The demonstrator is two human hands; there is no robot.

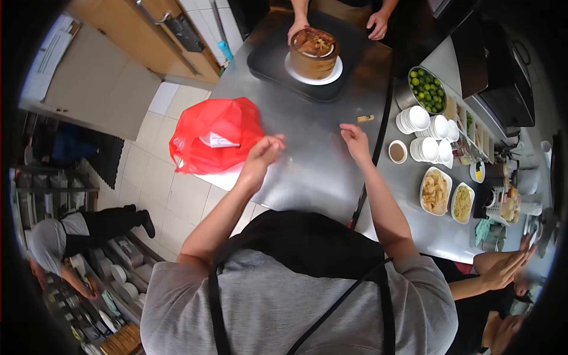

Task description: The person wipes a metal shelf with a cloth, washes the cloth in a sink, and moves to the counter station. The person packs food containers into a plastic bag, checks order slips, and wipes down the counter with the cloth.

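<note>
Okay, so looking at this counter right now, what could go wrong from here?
The red bag sits at the table's edge, close to your left hand, so a careless swing might knock it off. The meat is heaped above the rim of its round brown container, so pieces could spill if the co-worker's hand beside it tips it. The tall stacks of white bowls might topple if bumped.

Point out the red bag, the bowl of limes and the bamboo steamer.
Red bag [216, 139]: head view, middle of its crumpled side.
Limes [427, 90]: head view, middle of the pile.
Steamer [312, 65]: head view, front of its wall.
</note>
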